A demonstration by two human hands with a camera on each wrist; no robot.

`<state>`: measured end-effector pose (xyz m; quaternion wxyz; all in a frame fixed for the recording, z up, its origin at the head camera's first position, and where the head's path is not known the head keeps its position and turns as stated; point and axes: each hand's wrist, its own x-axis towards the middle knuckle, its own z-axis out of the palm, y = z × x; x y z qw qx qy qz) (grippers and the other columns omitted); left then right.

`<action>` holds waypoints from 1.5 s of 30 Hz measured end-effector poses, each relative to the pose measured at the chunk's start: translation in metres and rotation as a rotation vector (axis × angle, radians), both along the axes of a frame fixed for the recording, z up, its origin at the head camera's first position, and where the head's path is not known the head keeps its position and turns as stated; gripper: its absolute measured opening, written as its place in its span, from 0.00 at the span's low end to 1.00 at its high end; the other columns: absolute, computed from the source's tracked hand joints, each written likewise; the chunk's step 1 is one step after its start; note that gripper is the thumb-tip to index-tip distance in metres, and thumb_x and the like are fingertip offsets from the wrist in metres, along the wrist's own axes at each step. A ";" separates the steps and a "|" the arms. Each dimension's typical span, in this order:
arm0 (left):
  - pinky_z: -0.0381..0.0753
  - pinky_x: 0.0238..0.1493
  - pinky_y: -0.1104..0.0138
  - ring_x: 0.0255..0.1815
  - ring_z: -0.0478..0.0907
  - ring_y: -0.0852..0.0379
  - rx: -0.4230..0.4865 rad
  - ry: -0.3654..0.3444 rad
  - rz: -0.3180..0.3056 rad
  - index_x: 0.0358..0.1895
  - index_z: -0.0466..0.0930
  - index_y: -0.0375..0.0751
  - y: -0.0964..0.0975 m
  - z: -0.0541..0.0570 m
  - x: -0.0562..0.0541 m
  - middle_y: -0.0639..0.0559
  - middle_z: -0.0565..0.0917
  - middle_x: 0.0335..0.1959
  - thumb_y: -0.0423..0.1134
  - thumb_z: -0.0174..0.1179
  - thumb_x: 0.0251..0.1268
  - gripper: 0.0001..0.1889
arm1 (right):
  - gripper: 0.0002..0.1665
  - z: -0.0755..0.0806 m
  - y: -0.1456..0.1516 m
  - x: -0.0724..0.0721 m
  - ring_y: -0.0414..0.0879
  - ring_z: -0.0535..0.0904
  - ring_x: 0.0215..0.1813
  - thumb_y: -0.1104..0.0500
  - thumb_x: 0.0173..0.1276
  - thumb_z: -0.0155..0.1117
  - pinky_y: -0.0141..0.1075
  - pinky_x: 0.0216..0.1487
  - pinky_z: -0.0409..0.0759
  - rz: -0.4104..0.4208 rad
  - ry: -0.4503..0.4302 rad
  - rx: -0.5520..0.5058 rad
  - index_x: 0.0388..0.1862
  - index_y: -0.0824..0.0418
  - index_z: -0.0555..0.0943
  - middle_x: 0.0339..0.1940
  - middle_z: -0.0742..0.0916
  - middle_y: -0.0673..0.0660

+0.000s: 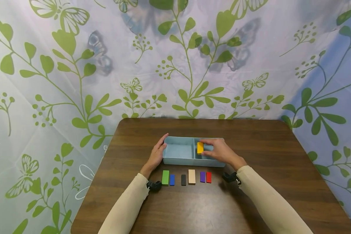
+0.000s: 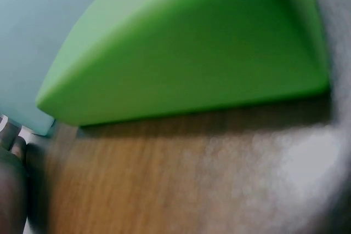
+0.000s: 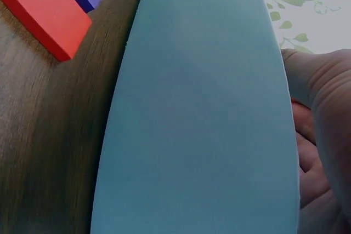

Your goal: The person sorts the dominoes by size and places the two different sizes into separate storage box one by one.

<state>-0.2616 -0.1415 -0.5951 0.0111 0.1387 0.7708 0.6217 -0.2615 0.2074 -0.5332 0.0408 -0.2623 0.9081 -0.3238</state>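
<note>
A light blue box (image 1: pixel 179 161) with a divider (image 1: pixel 194 149) stands on the table. My right hand (image 1: pixel 222 152) pinches a yellow block (image 1: pixel 200 148) between thumb and fingers, over the right compartment beside the divider. My left hand (image 1: pixel 155 156) rests against the box's left end, its fingers fairly straight. In the right wrist view the box's front wall (image 3: pixel 192 108) hides the yellow block and part of the right hand (image 3: pixel 329 102). A green block (image 2: pixel 192 69) fills much of the left wrist view, close to the left wrist.
In front of the box lie the green block (image 1: pixel 165 177), a blue block (image 1: pixel 172 179), a black block (image 1: pixel 183 179), a beige block (image 1: pixel 191 177), a purple block (image 1: pixel 202 176) and a red block (image 1: pixel 209 177). A patterned cloth (image 1: pixel 152 65) hangs behind the wooden table (image 1: pixel 260 146).
</note>
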 end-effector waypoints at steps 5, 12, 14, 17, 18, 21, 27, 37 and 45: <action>0.49 0.90 0.39 0.93 0.50 0.47 -0.010 0.004 -0.001 0.89 0.59 0.49 0.000 -0.001 0.000 0.51 0.58 0.91 0.37 0.39 0.94 0.28 | 0.38 -0.001 -0.006 -0.001 0.62 0.85 0.70 0.54 0.70 0.82 0.58 0.71 0.83 0.011 -0.022 0.029 0.77 0.59 0.81 0.74 0.86 0.61; 0.50 0.89 0.37 0.92 0.50 0.42 -0.030 0.032 -0.010 0.89 0.58 0.45 -0.001 -0.003 -0.001 0.48 0.58 0.91 0.38 0.38 0.93 0.28 | 0.38 -0.004 -0.012 -0.004 0.63 0.86 0.69 0.53 0.71 0.81 0.58 0.70 0.83 0.009 -0.040 0.070 0.77 0.59 0.81 0.72 0.87 0.60; 0.50 0.89 0.37 0.92 0.50 0.42 -0.027 0.030 -0.010 0.89 0.58 0.46 -0.001 -0.001 0.000 0.48 0.58 0.91 0.37 0.38 0.93 0.28 | 0.38 -0.004 -0.013 -0.005 0.63 0.86 0.69 0.53 0.70 0.81 0.58 0.71 0.83 0.006 -0.049 0.074 0.77 0.58 0.81 0.71 0.88 0.60; 0.48 0.90 0.39 0.93 0.49 0.45 -0.010 0.013 -0.009 0.89 0.58 0.48 -0.001 0.000 0.000 0.50 0.58 0.91 0.37 0.39 0.94 0.28 | 0.38 -0.006 -0.015 -0.007 0.63 0.85 0.70 0.53 0.71 0.81 0.59 0.71 0.83 0.010 -0.054 0.081 0.77 0.59 0.81 0.71 0.88 0.60; 0.48 0.90 0.39 0.93 0.50 0.46 -0.008 0.011 -0.007 0.89 0.58 0.48 -0.001 0.000 0.000 0.50 0.58 0.91 0.36 0.39 0.94 0.28 | 0.38 -0.006 -0.015 -0.008 0.63 0.85 0.69 0.52 0.71 0.81 0.59 0.71 0.83 0.012 -0.055 0.081 0.77 0.59 0.81 0.71 0.88 0.60; 0.49 0.90 0.41 0.92 0.50 0.48 -0.005 0.002 0.002 0.89 0.59 0.50 0.000 0.001 0.000 0.52 0.59 0.91 0.36 0.39 0.94 0.28 | 0.37 -0.009 -0.016 -0.012 0.62 0.86 0.69 0.53 0.71 0.81 0.58 0.70 0.84 0.023 -0.054 0.085 0.76 0.59 0.81 0.70 0.88 0.60; 0.48 0.90 0.40 0.93 0.50 0.46 0.010 -0.003 -0.002 0.89 0.60 0.51 0.001 0.001 0.001 0.50 0.59 0.91 0.37 0.40 0.94 0.28 | 0.37 -0.013 -0.018 -0.017 0.62 0.88 0.66 0.54 0.69 0.83 0.56 0.68 0.85 0.033 -0.059 0.094 0.75 0.62 0.82 0.69 0.89 0.61; 0.44 0.91 0.40 0.93 0.44 0.42 -0.001 -0.069 -0.086 0.90 0.53 0.40 -0.004 0.027 0.009 0.44 0.53 0.92 0.34 0.38 0.93 0.29 | 0.36 -0.014 -0.022 -0.020 0.58 0.88 0.64 0.57 0.65 0.85 0.54 0.66 0.87 0.045 -0.049 0.124 0.71 0.64 0.85 0.67 0.90 0.61; 0.45 0.90 0.37 0.93 0.46 0.39 0.009 -0.058 -0.078 0.89 0.54 0.36 -0.003 0.038 0.015 0.41 0.54 0.92 0.32 0.39 0.92 0.29 | 0.35 -0.013 -0.025 -0.021 0.56 0.89 0.63 0.59 0.63 0.86 0.54 0.67 0.86 0.053 -0.051 0.130 0.68 0.65 0.86 0.63 0.92 0.60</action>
